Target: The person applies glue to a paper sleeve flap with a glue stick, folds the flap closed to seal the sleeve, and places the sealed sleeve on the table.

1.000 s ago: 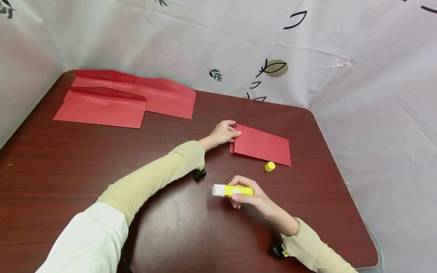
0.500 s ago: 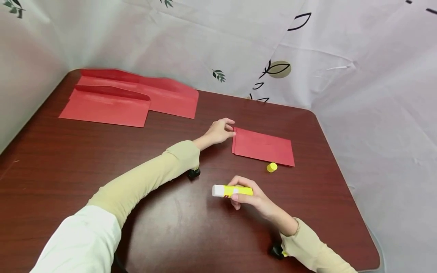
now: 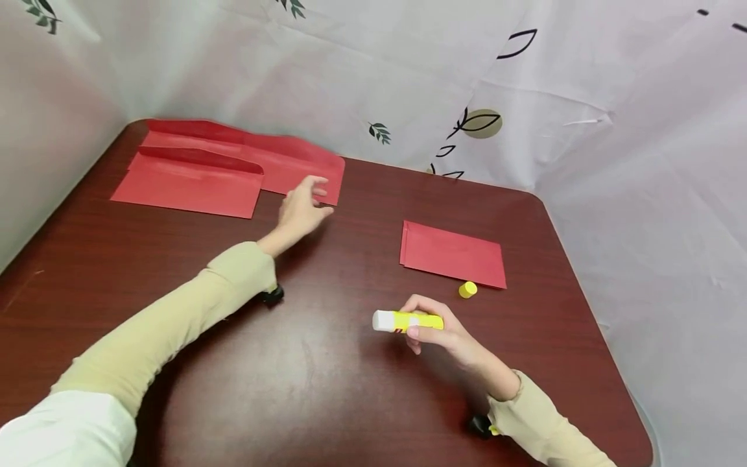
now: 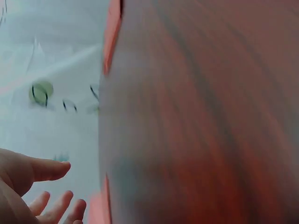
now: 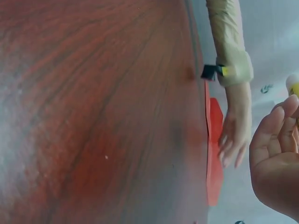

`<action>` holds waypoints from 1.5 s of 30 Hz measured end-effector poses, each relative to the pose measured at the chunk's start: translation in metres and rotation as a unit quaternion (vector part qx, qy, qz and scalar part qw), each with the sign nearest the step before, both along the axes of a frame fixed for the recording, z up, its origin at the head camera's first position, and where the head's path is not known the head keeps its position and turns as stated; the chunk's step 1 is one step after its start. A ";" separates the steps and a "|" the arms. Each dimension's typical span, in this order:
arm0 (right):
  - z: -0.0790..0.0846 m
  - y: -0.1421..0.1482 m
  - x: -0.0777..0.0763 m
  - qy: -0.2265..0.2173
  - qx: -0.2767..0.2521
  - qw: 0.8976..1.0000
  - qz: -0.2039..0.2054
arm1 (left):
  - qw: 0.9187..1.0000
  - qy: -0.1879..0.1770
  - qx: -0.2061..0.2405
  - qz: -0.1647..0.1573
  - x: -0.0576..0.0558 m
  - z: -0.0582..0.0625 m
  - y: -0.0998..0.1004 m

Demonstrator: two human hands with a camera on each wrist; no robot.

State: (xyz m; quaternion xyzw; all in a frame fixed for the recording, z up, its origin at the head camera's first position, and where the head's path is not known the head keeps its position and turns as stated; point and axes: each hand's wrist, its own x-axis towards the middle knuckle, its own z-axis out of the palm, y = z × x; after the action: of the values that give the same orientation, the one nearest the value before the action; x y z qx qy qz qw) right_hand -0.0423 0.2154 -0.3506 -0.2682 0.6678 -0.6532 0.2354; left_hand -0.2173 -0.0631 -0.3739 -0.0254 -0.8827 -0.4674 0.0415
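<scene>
My left hand point(image 3: 300, 211) hovers over the table with nothing in it, thumb and fingers spread apart, close by the red envelopes point(image 3: 187, 185) at the back left. Those envelopes overlap, their flaps raised along the far side. In my right hand point(image 3: 434, 324) a yellow glue stick point(image 3: 403, 321) is pinched between thumb and fingers, its white end pointing left. At the right lies a small stack of red envelopes point(image 3: 455, 254), edges slightly offset. The yellow cap point(image 3: 467, 289) sits just in front of that stack. In the right wrist view the glue stick point(image 5: 294, 86) shows only partly.
A dark reddish-brown wooden table point(image 3: 327, 363) carries everything, with rounded corners at the back. Pale sheeting point(image 3: 327, 71) printed with leaves hangs right behind it and along both sides. Black wrist cameras are strapped under both sleeves.
My left hand has let go of the right-hand envelope stack and swung left toward the back-left envelopes. The right hand keeps the glue stick nearly in place. The view has shifted slightly.
</scene>
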 end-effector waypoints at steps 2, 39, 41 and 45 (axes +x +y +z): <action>0.001 0.000 0.000 0.000 -0.005 1.000 0.006 | 0.999 0.018 0.005 0.028 0.000 -0.002 -0.018; -0.005 0.005 0.014 -0.039 -0.021 0.998 0.034 | 0.958 -0.173 -0.193 0.120 0.001 0.007 -0.269; -0.007 0.003 0.014 -0.042 -0.021 0.998 0.036 | 0.961 -0.169 -0.187 0.118 -0.001 0.005 -0.268; -0.009 0.002 0.013 -0.039 -0.024 0.998 0.035 | 0.965 -0.164 -0.159 0.129 -0.001 0.003 -0.270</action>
State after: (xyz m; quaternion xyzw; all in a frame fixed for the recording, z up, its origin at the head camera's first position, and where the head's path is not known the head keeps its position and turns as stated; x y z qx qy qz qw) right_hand -0.0290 0.2173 -0.3595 -0.2712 0.6324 -0.6702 0.2781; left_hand -0.2179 -0.3331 -0.3709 0.1594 -0.9363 -0.3092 -0.0486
